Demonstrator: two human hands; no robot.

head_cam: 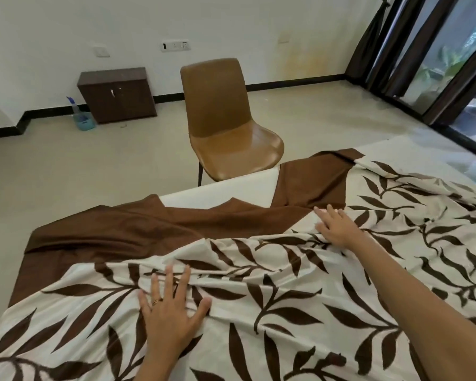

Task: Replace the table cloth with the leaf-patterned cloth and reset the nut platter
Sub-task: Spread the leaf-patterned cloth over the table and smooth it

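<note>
Nearest the camera, the leaf-patterned cloth lies over the table, cream with dark brown fronds and a plain brown border along its far side. The left hand rests flat on it with fingers spread, gripping nothing, just before a ridge of bunched fabric. Further right and further out, the right hand also lies open, palm down, its fingertips near where the pattern meets the border. A wedge of bare white tabletop shows beyond, where the border is folded back on itself. A brown chair stands behind the table. The nut platter is not in view. The likely trouble is that pushing the wrinkles outward with flat palms drags the whole cloth off-centre, or leaves the far corner folded and the tabletop exposed.
</note>
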